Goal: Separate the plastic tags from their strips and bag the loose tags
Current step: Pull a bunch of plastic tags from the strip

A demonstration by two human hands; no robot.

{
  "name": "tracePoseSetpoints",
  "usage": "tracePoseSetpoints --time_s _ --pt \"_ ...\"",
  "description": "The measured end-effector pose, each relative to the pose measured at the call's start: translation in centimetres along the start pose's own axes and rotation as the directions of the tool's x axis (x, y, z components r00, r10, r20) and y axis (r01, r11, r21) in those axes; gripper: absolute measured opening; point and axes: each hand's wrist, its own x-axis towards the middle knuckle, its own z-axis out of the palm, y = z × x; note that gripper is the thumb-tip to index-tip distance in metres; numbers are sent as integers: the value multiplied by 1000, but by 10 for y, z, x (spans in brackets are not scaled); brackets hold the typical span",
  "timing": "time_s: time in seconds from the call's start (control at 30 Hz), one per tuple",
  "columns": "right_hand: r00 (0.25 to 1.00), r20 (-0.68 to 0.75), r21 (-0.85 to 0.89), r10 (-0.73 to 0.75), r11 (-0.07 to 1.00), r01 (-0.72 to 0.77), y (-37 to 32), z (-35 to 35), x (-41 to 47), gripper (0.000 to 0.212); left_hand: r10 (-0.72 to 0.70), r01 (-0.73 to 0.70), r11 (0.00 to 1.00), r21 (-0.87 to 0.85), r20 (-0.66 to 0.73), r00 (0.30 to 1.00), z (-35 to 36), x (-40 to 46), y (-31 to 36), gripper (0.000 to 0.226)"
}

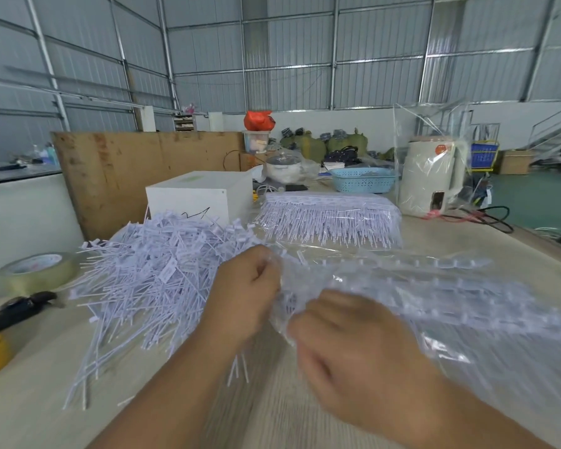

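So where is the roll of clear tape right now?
In the head view the roll of clear tape lies flat at the table's left edge, just left of the loose tag pile and behind the black tool.

Even, cool daylight fills the frame with only faint shadows on the table (pixel 305 416), while motion blur smears both hands and the clear bag (pixel 434 296) at lower right, glare streaks that plastic, and wide-angle distortion bows the wall beams toward the upper corners.
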Motion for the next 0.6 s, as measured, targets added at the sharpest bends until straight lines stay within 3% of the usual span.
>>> tracePoseSetpoints --time_s 0.07,0.13,0.23,0.37,0.47,0.6 --pt "974 211 -8 86 996 -86 -10 3 3 15 4 -5 999 36 39 999 2 -4 2 15" --pt "886 379 -116 265 964 -239 -4 10 7 5 -5 0 999 53 83 997 4 -6 4 16" --pt "765 436 -126 474 874 -469 26 24 -2 22 -44 41 999 35 114 993 5 -5 6 36" --pt "663 549 -110 509 831 -546 59 45 -20 52 -101 102 995 -2 125 987 6 -8 8 48" --pt "647 581 -73 494 823 -563 67 59 -26 56 -149 153 988 -13 169 974 7 -9 7 50" --pt "729 473 -66 496 845 -531 65 61 -24 41 -198 204 979 -10 199 960 10 -8 2 38"
